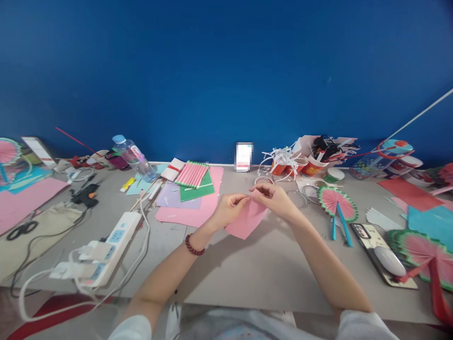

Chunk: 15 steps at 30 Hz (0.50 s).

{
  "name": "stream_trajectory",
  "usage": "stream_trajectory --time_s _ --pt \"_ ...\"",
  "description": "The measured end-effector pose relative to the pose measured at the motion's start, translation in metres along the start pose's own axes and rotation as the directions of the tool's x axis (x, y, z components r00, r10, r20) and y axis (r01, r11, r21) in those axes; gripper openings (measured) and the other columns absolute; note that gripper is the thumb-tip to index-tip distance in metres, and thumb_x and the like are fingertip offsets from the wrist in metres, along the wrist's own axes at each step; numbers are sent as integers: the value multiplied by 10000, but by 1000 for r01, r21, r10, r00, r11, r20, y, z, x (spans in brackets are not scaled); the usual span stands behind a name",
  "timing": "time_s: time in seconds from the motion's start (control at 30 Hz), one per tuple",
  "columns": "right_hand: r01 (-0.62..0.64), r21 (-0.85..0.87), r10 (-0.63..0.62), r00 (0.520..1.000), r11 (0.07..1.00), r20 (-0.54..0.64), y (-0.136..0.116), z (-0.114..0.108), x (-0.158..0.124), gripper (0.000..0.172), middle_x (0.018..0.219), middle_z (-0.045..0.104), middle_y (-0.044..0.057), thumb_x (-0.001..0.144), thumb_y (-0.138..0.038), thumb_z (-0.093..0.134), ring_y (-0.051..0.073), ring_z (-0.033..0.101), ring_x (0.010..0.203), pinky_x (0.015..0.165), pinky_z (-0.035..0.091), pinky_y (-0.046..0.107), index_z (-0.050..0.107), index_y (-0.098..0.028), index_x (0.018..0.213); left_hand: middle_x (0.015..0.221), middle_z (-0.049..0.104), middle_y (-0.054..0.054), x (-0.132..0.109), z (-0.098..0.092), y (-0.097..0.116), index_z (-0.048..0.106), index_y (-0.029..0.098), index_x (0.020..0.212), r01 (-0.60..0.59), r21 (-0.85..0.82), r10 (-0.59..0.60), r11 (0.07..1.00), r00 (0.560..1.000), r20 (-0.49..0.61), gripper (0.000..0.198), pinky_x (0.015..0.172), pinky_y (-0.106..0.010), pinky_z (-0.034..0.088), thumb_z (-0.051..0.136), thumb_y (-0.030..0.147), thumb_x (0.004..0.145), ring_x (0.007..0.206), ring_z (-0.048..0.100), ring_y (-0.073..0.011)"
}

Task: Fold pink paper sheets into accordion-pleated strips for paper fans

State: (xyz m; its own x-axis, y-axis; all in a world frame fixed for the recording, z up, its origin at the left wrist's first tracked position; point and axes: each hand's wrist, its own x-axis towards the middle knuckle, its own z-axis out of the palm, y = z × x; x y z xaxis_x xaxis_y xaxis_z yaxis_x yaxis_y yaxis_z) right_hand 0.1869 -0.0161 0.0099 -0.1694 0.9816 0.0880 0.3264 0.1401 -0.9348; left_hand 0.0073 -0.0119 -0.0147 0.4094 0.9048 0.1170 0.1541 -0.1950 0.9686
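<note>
A sheet of pink paper [244,224] hangs between my two hands over the middle of the table, tilted toward me. My left hand [230,208] pinches its upper left edge. My right hand [273,200] grips the upper right part, fingertips close to the left ones. Just beyond my left hand lie a large pink sheet [171,216], a lilac sheet [191,198], green paper [193,192] and a pleated pink strip with green edges [192,174]. To the right of my right hand rests a round pink and green paper fan [338,204] with blue handles.
A white power strip [116,241] with cables stands at front left, near a hot glue gun [86,194] and scissors [22,230]. Behind are a plastic bottle [136,158] and paper cups of strips [313,165]. At right lie a phone [368,245], a mouse [389,260] and another fan [421,255].
</note>
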Motion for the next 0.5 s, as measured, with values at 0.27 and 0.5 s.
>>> stream_trajectory --time_s 0.27,0.5 --pt "-72 19 72 997 997 7 4 -2 3 290 636 592 4 731 -450 626 121 519 568 524 382 241 605 -167 669 975 691 -69 0 -1 4 691 139 1011 114 -101 -99 988 984 145 378 686 -236 452 549 440 829 816 599 -162" --pt "-53 -10 53 997 999 -52 4 -4 4 304 630 572 9 709 -467 634 123 486 556 511 360 255 594 -171 655 636 564 4 -1 -5 10 660 115 803 260 -105 -231 960 946 229 401 490 -201 324 580 507 779 536 445 -82"
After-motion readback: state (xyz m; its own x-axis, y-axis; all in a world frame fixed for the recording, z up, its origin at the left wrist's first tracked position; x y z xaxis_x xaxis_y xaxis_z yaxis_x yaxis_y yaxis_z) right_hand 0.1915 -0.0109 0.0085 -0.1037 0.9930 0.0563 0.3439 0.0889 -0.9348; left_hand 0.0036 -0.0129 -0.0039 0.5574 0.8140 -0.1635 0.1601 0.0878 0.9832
